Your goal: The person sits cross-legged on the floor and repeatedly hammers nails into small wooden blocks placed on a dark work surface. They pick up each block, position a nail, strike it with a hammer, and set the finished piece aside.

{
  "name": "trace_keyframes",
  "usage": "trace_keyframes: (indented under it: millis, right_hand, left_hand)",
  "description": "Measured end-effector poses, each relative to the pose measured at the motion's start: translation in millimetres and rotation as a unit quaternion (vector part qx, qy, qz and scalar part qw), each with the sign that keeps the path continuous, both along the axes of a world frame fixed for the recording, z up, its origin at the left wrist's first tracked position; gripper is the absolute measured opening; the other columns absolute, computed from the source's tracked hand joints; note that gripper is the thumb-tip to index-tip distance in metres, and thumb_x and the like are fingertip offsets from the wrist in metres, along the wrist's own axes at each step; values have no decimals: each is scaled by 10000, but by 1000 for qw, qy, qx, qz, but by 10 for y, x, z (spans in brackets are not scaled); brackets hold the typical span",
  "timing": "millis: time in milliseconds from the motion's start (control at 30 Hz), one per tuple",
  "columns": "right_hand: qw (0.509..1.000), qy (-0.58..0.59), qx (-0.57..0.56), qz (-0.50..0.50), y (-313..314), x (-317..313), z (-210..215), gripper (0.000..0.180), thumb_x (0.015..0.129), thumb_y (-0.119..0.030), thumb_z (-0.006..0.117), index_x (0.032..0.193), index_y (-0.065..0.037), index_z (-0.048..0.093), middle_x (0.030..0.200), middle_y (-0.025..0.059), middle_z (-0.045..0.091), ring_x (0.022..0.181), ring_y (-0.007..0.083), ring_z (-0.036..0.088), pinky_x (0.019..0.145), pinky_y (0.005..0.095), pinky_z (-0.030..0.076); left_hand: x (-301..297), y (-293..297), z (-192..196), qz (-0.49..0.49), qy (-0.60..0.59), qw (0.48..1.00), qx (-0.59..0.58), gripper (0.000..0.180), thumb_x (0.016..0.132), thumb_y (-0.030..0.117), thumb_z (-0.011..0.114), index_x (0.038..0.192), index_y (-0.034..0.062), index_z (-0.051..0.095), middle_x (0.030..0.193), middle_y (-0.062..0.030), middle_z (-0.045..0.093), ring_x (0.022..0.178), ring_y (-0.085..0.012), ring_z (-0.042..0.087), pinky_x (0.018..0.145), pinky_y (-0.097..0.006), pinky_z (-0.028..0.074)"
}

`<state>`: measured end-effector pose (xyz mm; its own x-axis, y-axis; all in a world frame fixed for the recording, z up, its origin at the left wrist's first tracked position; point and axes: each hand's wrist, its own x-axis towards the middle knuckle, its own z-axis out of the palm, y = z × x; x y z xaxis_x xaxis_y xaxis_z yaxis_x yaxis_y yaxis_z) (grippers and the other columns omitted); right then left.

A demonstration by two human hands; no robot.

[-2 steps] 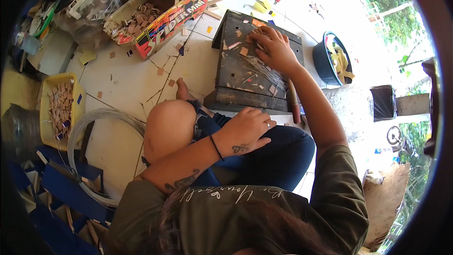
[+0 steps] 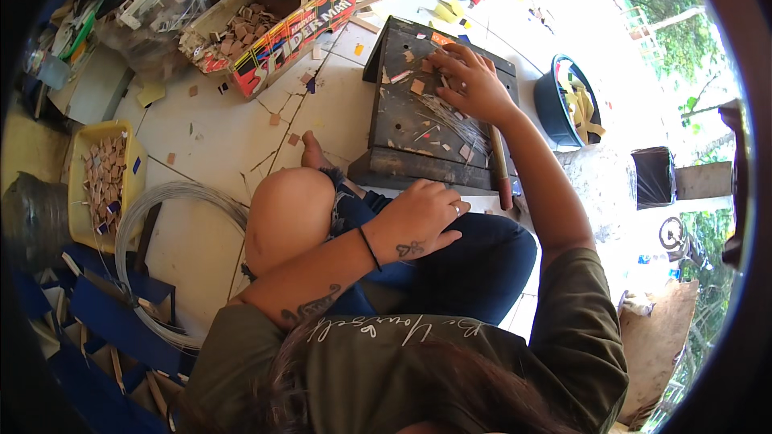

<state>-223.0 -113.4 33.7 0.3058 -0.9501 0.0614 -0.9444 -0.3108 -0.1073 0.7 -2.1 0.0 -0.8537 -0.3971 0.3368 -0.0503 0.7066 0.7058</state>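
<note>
My right hand is over the far part of a low dark wooden bench, palm down, with its fingers bent and spread apart. Small tan squares and paper scraps lie by its fingertips; whatever is under the palm is hidden. A bundle of thin cut wires lies on the bench top near the wrist. Along the right edge of the bench rests a tool with a wooden handle, partly covered by my forearm. My left hand, wearing a ring, rests on my lap, thumb out and fingers loosely curved, nothing visible in it.
A divided box of tan pieces stands at the back left. At left are a yellow tray of similar pieces and a wire coil. A dark basin with yellow scraps stands right of the bench. Scraps litter the tiled floor.
The fingers of my right hand have spread a little wider over the bench. My left hand stays on my lap.
</note>
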Motion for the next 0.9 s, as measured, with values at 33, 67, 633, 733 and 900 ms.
trace_keyframes:
  millis: [33, 67, 633, 733, 900]
  right_hand:
    - [1000, -25, -2, 12, 7, -22, 31, 551, 810, -303, 683, 1333, -233, 525, 1424, 101, 414, 1290, 288, 434, 1089, 476, 275]
    - [998, -50, -4, 23, 16, -53, 61, 541, 811, -335, 681, 1322, -235, 533, 1411, 97, 429, 1273, 288, 454, 1077, 476, 297]
    - [879, -419, -9, -230, 246, -187, -70, 482, 951, -469, 488, 993, -32, 685, 772, 105, 649, 751, 171, 609, 692, 307, 461]
    - [832, -535, -2, -148, 341, -251, -108, 452, 1013, -362, 381, 1100, -9, 648, 972, 65, 643, 927, 157, 571, 831, 304, 435]
    - [976, -98, -127, -149, 880, -234, -88, 239, 845, -252, 633, 998, -79, 691, 956, 74, 620, 973, 249, 566, 905, 386, 416]
  left_hand:
    - [2, -9, 3, 2, 1, 1000, 4, 374, 805, 248, 691, 1119, 54, 630, 1084, -101, 611, 1038, -274, 563, 937, -388, 414]
    - [-2, -13, 4, 2, -1, 1000, 8, 371, 803, 245, 691, 1113, 50, 631, 1081, -99, 614, 1031, -275, 565, 934, -387, 414]
    - [-88, -215, -18, 169, 158, 970, 76, 192, 824, 76, 656, 1007, 16, 658, 865, -100, 665, 821, -233, 649, 793, -333, 496]
    - [-56, -258, -24, 185, 150, 969, 60, 207, 844, 39, 634, 1046, -3, 652, 883, -93, 666, 810, -177, 654, 785, -293, 499]
    - [-41, -300, -39, 211, 188, 952, 119, 213, 856, 0, 614, 1067, -4, 644, 909, -82, 668, 854, -151, 649, 798, -268, 497]
